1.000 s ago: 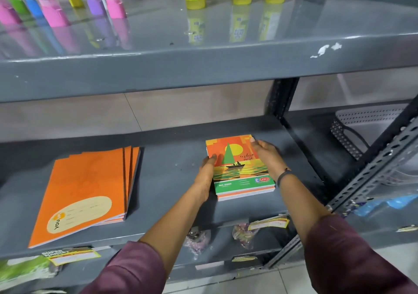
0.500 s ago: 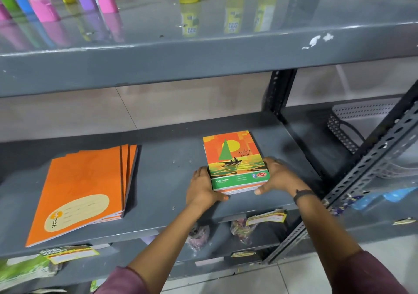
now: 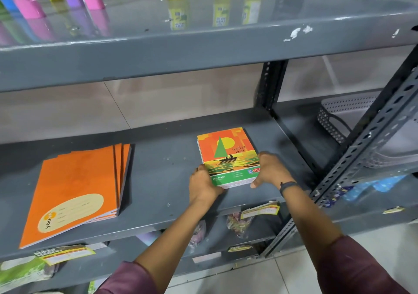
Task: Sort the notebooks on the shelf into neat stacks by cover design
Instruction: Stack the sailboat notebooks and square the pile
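We are gripping the sailboat notebooks (image 3: 228,157), a squared stack with an orange-and-green sunset cover, at centre frame on the grey shelf (image 3: 158,180), left hand (image 3: 202,186) and right hand (image 3: 270,170) clasping its near corners.

Two stacks on my shelf (image 3: 158,180)
Notebooks (image 3: 77,189) lie left — sailboat stack (image 3: 228,156) well apart right, basket (image 3: 334,117) beyond.
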Available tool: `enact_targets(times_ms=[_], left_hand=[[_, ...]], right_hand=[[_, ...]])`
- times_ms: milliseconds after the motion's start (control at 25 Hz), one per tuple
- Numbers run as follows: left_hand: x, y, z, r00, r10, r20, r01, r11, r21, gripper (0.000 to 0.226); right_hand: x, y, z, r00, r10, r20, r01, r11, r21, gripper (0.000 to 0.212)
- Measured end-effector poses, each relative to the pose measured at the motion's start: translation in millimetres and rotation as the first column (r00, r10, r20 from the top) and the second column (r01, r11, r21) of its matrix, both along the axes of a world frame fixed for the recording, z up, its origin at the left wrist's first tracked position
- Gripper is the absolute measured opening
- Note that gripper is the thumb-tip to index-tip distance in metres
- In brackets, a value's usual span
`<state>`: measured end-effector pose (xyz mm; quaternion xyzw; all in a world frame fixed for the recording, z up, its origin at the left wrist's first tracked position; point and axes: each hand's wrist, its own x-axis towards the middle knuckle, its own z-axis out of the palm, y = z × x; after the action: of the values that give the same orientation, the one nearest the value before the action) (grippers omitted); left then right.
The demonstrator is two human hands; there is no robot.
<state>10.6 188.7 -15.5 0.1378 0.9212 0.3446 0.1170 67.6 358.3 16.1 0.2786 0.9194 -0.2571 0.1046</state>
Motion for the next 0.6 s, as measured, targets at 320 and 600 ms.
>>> enact_targets(times_ms=[320, 600], left_hand=[[-3.3, 2.5, 8.1, 0.996, 0.041, 0.073, -0.038, 0.998, -0.039, 0.066], [-7.1, 3.5, 5.6, 0.993, 0.062, 0.099, -0.059, 0.998, -0.028, 0.069]], right_hand=[[-5.3, 0.4, -2.2, 0.998, -0.036, 0.044, 0.034, 0.998, 0.057, 0.072], [-4.4, 3.3, -2.3, 0.999, -0.024, 0.037, 0.024, 1.0, 0.007, 0.07]])
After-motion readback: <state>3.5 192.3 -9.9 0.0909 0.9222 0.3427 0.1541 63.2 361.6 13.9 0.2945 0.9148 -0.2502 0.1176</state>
